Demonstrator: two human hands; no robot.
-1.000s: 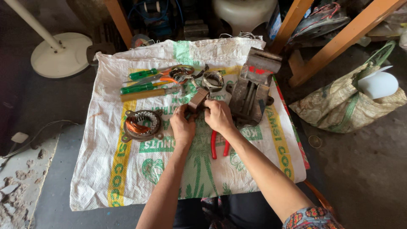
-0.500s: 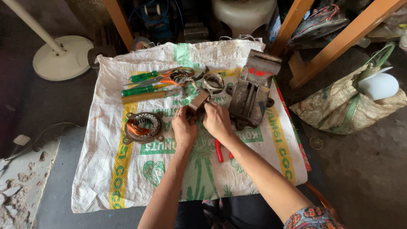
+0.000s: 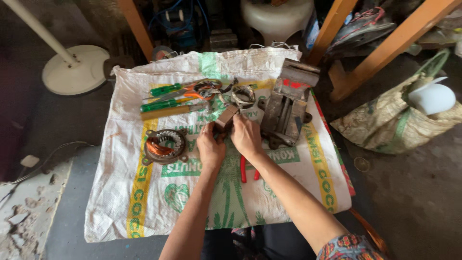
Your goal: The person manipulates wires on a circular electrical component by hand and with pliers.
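My left hand point(image 3: 210, 146) and my right hand point(image 3: 246, 136) meet over the middle of a white woven sack point(image 3: 144, 202) spread on the floor. Both grip a small brown block-shaped metal part point(image 3: 226, 118) that sticks up between my fingers. A motor stator with copper windings point(image 3: 164, 146) lies just left of my left hand. Red-handled pliers point(image 3: 244, 169) lie partly under my right wrist. A grey metal bench vise point(image 3: 287, 106) rests right of my right hand.
Green-handled screwdrivers point(image 3: 166, 96), orange-handled pliers point(image 3: 195, 90) and a metal ring point(image 3: 243, 95) lie at the sack's far side. A white fan base point(image 3: 74, 70) stands at far left, wooden legs point(image 3: 385, 50) and a woven bag point(image 3: 399, 123) at right.
Both hands stay on the small brown part at the same spot. The view has shifted slightly, and more of the red pliers handles shows below my right wrist.
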